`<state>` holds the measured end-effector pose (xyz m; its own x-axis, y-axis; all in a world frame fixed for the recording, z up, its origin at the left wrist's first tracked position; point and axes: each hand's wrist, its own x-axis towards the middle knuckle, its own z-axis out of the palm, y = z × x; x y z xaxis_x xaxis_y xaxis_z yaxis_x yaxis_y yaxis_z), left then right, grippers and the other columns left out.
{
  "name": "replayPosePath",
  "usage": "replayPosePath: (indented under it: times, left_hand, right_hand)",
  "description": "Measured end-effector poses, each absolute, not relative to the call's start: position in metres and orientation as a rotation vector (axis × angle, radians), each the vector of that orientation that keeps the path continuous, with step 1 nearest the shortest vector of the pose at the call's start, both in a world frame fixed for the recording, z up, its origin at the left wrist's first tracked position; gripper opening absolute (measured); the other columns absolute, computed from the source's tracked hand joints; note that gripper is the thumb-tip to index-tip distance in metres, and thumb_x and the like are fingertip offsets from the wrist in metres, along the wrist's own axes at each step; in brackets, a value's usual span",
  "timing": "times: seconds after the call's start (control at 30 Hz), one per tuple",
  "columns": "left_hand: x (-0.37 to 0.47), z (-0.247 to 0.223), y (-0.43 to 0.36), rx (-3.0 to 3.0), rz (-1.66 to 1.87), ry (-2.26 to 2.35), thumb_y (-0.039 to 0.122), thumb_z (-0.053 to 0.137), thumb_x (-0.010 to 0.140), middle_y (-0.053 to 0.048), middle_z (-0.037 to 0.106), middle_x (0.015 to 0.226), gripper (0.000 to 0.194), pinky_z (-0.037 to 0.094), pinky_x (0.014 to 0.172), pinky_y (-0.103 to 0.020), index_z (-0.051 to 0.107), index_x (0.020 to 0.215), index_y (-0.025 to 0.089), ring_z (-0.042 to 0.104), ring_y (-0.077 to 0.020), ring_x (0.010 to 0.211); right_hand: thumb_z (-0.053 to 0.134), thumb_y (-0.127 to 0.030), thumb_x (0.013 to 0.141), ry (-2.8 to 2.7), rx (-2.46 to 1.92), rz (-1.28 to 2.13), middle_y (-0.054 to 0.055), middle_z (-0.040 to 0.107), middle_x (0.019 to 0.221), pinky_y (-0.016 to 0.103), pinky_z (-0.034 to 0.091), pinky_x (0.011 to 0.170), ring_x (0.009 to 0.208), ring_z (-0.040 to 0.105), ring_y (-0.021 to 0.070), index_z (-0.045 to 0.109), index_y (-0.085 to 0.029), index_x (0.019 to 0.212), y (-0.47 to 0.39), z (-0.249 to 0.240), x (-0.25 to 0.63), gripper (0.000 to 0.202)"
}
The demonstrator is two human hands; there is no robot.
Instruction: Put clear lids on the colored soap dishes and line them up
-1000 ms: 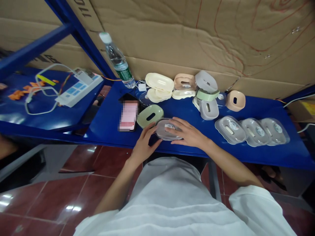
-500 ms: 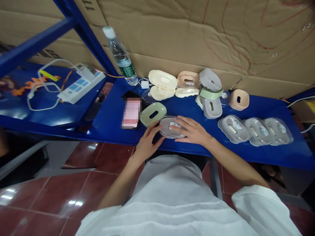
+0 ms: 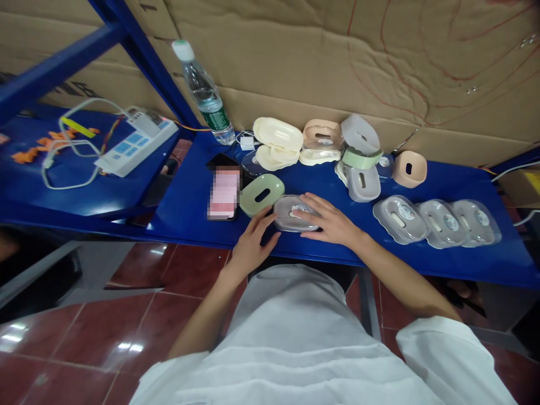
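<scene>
A grey box with a clear lid and a round sticker (image 3: 284, 216) lies near the table's front edge, between my two hands. My right hand (image 3: 331, 222) lies over its right end, fingers across the lid and far rim, thumb at the near side. At the left end is my left hand (image 3: 254, 244), fingers apart, their tips at or beside the box's edge; whether they touch cannot be made out. Just behind my left hand, a green oval cover with a slot (image 3: 272, 187) rests on the table.
Three lidded grey boxes (image 3: 442, 224) stand in a row at the right. Along the back are cream parts (image 3: 278, 135), a peach box (image 3: 410, 169) and stacked grey pieces (image 3: 360, 135). A phone (image 3: 225, 192), water bottle (image 3: 206, 98) and power strip (image 3: 135, 147) are at left.
The view has shifted very slightly. Both hands stay about the grey box, nearly in the same pose, and the other things have not moved.
</scene>
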<state>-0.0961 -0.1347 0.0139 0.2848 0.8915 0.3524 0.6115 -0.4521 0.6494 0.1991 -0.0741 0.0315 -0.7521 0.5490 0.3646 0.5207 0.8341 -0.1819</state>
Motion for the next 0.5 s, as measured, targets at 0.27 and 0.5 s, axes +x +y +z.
replayPosePath:
  times: [0.27, 0.5]
  left_hand:
    - [-0.0954, 0.0123, -0.1330, 2.220, 0.992, 1.326, 0.031, 0.062, 0.109, -0.010, 0.059, 0.161, 0.053, 0.058, 0.119, -0.043, 0.048, 0.160, 0.031, 0.063, -0.0257, 0.146]
    - [-0.0950, 0.0133, -0.1326, 2.219, 0.958, 1.345, 0.033, 0.061, 0.110, -0.010, 0.059, 0.161, 0.054, 0.058, 0.120, -0.043, 0.046, 0.162, 0.031, 0.063, -0.0255, 0.145]
  right_hand:
    - [0.069, -0.055, 0.104, -2.561, -0.836, 0.142, 0.015, 0.049, 0.171, 0.061, 0.046, 0.126, 0.162, 0.042, 0.0365, 0.053, -0.031, 0.163, -0.0723, 0.0323, 0.1989, 0.066]
    - [0.072, -0.054, 0.102, -2.462, -0.874, 0.354, 0.014, 0.044, 0.173, 0.065, 0.042, 0.128, 0.162, 0.041, 0.0380, 0.056, -0.035, 0.161, -0.0698, 0.0273, 0.1995, 0.065]
